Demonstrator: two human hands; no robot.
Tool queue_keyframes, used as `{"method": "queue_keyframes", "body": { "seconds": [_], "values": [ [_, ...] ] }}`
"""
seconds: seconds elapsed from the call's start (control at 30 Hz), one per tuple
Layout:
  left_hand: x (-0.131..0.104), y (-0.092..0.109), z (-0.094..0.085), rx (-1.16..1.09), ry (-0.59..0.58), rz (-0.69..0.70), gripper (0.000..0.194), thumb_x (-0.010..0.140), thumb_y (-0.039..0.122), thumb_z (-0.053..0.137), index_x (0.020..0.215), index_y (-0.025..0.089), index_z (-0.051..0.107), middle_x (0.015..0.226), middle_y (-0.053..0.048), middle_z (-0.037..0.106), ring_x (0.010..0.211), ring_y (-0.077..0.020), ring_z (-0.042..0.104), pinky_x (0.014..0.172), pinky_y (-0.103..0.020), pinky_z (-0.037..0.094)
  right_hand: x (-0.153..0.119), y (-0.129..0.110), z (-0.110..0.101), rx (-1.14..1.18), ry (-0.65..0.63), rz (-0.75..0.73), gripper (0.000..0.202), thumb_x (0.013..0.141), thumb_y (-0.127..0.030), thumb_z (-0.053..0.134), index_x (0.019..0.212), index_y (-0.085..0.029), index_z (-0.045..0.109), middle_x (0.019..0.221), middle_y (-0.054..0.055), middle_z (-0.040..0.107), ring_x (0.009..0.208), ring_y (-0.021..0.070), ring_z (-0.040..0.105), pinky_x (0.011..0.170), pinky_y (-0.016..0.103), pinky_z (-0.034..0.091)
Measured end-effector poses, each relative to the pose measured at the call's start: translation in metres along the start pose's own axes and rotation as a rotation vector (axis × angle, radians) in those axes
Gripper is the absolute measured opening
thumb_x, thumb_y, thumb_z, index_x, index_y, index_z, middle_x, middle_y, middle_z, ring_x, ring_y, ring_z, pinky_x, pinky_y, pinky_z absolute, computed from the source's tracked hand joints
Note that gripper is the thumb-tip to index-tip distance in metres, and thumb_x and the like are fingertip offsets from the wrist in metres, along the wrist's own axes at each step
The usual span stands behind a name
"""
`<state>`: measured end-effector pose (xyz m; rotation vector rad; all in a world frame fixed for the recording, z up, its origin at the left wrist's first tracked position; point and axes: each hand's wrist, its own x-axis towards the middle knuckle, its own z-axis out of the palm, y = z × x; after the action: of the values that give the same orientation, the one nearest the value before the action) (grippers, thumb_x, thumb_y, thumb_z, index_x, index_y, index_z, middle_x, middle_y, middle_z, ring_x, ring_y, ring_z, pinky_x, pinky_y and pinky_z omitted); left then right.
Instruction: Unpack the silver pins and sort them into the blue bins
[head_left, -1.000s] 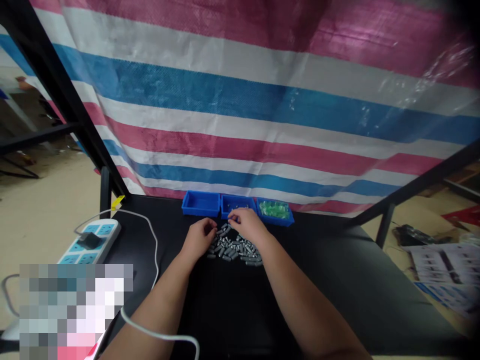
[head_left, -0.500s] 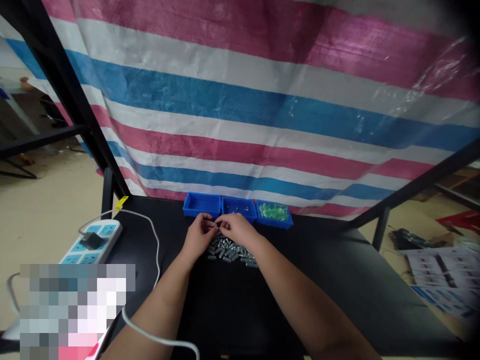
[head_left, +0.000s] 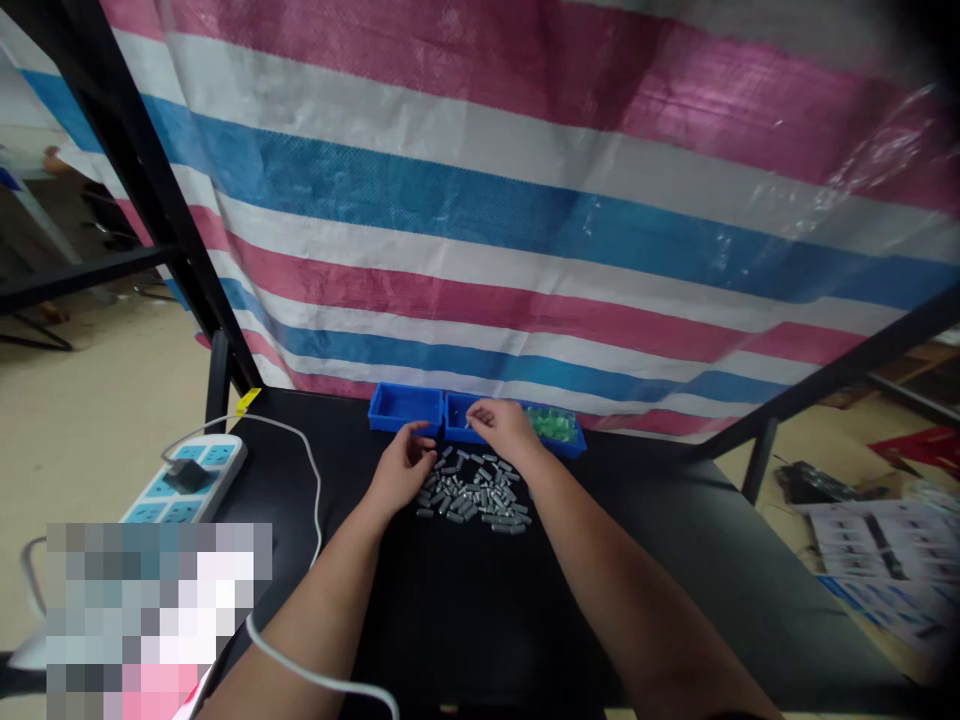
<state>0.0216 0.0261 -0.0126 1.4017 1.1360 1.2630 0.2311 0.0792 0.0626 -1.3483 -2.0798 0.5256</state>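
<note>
- Leftmost, a white power strip [head_left: 189, 474] lies at the edge of the black surface [head_left: 675, 560]; a dark plug sits in it and a white cable [head_left: 311, 500] runs from it toward the near edge.
- Left forearm reaches forward from the lower left, wrist straight. Left hand [head_left: 401, 472] rests at the left border of the pile, fingers curled inward, thumb toward the forefinger. Whether a piece is pinched between them cannot be told; too small to resolve.
- Pile of small grey metal cylinders [head_left: 474, 492] lies loose on the surface between the two hands, just in front of the bins.
- Three blue bins stand in a row against the striped tarp [head_left: 525, 220]: left bin [head_left: 405, 408], middle bin [head_left: 459, 412], right bin [head_left: 559, 432] with green pieces inside.
- Right forearm comes in from the lower right, extended further than the left. Right hand [head_left: 504, 428] is raised over the front rim of the middle bin, fingers bent downward, fingertips drawn together in a pinch. A small light piece appears at the fingertips, not certain.
</note>
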Motion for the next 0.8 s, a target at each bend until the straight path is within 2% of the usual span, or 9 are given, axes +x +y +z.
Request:
{"method": "queue_keyframes", "body": {
  "seconds": [0.07,0.13,0.23,0.33,0.53,0.67,0.8],
  "values": [
    [-0.001,0.0,-0.002,0.192,-0.021,0.059,0.03,0.082,0.028,0.064,0.11,0.019,0.064,0.091,-0.004,0.071,0.079,-0.0155,0.066,0.074,-0.027,0.051,0.008,0.009,-0.005,-0.142,0.041,0.07,0.012,0.083,-0.019,0.065,0.09,-0.021,0.075,0.08,0.002,0.074,0.071,0.0161,0.067,0.07,0.025,0.051],
    [-0.002,0.001,-0.003,0.313,-0.042,0.092,0.018,0.082,0.024,0.061,0.099,0.019,0.067,0.086,-0.003,0.071,0.075,-0.0159,0.065,0.07,-0.027,0.049,0.011,0.015,-0.008,-0.265,0.034,0.126,0.015,0.081,-0.02,0.069,0.094,-0.024,0.076,0.085,0.002,0.076,0.075,0.0176,0.068,0.072,0.027,0.05],
    [-0.003,0.005,-0.005,0.38,-0.042,0.095,0.018,0.082,0.021,0.058,0.098,0.019,0.067,0.084,-0.002,0.071,0.07,-0.0157,0.063,0.066,-0.026,0.046,0.002,0.014,-0.012,-0.324,0.045,0.114,0.017,0.082,-0.022,0.069,0.097,-0.026,0.076,0.094,0.003,0.076,0.079,0.018,0.067,0.075,0.027,0.049],
    [-0.003,0.007,-0.006,0.396,-0.04,0.094,0.018,0.082,0.021,0.058,0.097,0.019,0.067,0.084,-0.002,0.07,0.069,-0.0156,0.061,0.065,-0.026,0.046,-0.018,0.009,-0.015,-0.276,0.044,0.043,0.014,0.084,-0.02,0.065,0.092,-0.023,0.076,0.091,0.002,0.075,0.078,0.0168,0.066,0.076,0.027,0.048],
    [-0.003,0.007,-0.003,0.388,-0.063,0.097,0.018,0.082,0.02,0.057,0.097,0.02,0.067,0.085,-0.002,0.07,0.071,-0.0154,0.061,0.067,-0.027,0.046,-0.059,0.0,-0.01,-0.179,-0.226,0.169,0.01,0.079,-0.021,0.069,0.084,-0.026,0.077,0.078,0.0,0.075,0.07,0.0169,0.068,0.066,0.025,0.047],
    [-0.004,0.006,-0.001,0.405,-0.074,0.102,0.02,0.082,0.02,0.057,0.098,0.02,0.068,0.086,-0.002,0.07,0.072,-0.0156,0.062,0.067,-0.026,0.045,-0.061,-0.008,0.006,-0.323,-0.231,0.221,0.016,0.075,-0.026,0.074,0.091,-0.027,0.079,0.083,0.004,0.077,0.079,0.0223,0.07,0.07,0.029,0.049],
    [-0.004,0.006,-0.001,0.41,-0.077,0.093,0.02,0.082,0.019,0.057,0.099,0.02,0.068,0.087,-0.002,0.07,0.073,-0.0158,0.062,0.066,-0.026,0.044,-0.049,-0.019,0.015,-0.48,-0.325,0.239,0.017,0.075,-0.019,0.071,0.089,-0.026,0.079,0.089,0.008,0.077,0.087,0.0253,0.07,0.073,0.03,0.049]
  ]
}}
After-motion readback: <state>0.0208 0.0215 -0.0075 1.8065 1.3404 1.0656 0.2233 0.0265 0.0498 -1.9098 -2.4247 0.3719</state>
